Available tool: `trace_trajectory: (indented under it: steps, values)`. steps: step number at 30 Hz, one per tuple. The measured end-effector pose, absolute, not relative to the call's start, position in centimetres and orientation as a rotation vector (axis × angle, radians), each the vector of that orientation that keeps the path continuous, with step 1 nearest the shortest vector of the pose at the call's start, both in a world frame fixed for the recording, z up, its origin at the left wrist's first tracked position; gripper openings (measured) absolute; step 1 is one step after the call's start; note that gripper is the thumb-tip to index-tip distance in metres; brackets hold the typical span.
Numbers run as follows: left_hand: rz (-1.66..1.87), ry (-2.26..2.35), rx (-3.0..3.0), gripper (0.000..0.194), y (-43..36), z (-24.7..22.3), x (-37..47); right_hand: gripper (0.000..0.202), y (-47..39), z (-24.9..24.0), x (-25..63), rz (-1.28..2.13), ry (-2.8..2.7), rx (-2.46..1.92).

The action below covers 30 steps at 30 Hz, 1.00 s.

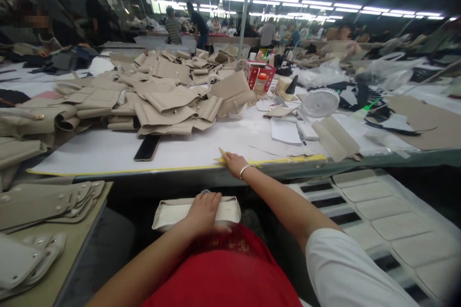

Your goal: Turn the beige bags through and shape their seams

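Observation:
My left hand (pixel 204 213) rests over a pale, box-shaped bag piece (pixel 175 213) at my lap. Its fingers are bent over the far rim, and the thumb lies on the near side. At the front edge of the worktable, my right hand (pixel 236 163) has its fingers closed at a narrow yellow strip (pixel 222 152). The strip's pointed end sticks out past the fingertips; the rest is partly hidden. Yellow tape (pixel 298 159) runs along the table edge beside that hand. A red apron (pixel 223 278) covers my front, just below the bag piece.
Beige bag parts (pixel 169 100) are heaped on the white tabletop (pixel 90 148), with a phone (pixel 147 147) in front. A notepad (pixel 285 131) and clear fan-like disc (pixel 319 102) lie right. Side surfaces carry flat panels (pixel 382 206) and strap pieces (pixel 46 201). People work behind.

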<state>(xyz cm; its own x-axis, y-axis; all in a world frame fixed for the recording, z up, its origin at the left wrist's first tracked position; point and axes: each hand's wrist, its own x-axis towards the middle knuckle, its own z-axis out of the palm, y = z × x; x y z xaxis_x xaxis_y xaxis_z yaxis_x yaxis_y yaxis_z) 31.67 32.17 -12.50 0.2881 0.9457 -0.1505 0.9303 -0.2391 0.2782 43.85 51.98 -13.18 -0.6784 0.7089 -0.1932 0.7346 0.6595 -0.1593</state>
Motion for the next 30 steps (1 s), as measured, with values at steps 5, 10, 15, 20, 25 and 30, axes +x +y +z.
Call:
trace_trajectory:
  steps: [5, 10, 15, 20, 25, 30]
  values:
    - [0.064, 1.614, 2.240, 0.096, 32.8, -11.7, 31.5, 0.041, 50.8, -12.1, 46.0, -0.414, 2.698, 1.366]
    - [0.097, 1.455, 2.121, 0.091, 34.2, -10.9, 30.7, 0.051, 45.9, -10.3, 51.5, -0.639, 2.734, 1.265]
    - [0.175, 1.057, 1.768, 0.065, 37.8, -10.9, 30.2, 0.060, 40.8, -11.6, 53.8, -0.728, 2.624, 1.412]
    - [0.254, 0.982, 1.315, 0.070, 39.6, -11.7, 31.4, 0.058, 39.5, -12.9, 52.0, -0.392, 2.473, 1.597]
    - [0.215, 1.082, 1.213, 0.072, 39.5, -12.6, 31.6, 0.057, 40.1, -12.4, 50.6, -0.302, 2.517, 1.538]
    - [0.195, 1.095, 1.089, 0.077, 39.7, -13.3, 31.0, 0.059, 40.3, -11.8, 49.9, -0.273, 2.538, 1.473]
